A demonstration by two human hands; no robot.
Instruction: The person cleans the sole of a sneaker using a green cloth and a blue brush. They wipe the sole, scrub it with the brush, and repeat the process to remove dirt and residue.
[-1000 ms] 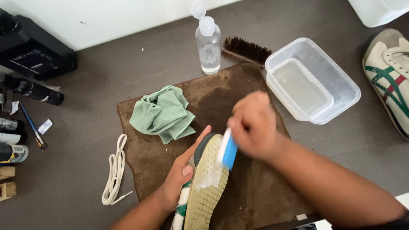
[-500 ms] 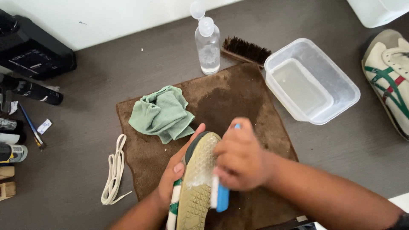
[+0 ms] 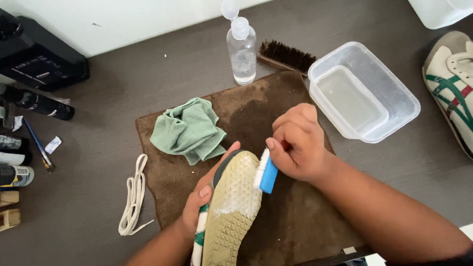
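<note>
My left hand grips a white and green sneaker from the side, with its tan patterned sole facing up. White foam covers the front part of the sole. My right hand holds a small blue brush with white bristles against the sole's right edge near the toe. Both hands are over a brown towel spread on the dark table.
A crumpled green cloth lies on the towel. A clear bottle, a brown bristle brush and a plastic tub of water stand behind. White laces lie left, a second sneaker far right, dark bottles far left.
My right hand slid the blue brush down along the sole and has come back up toward the toe. The left hand keeps the sneaker nearly still.
</note>
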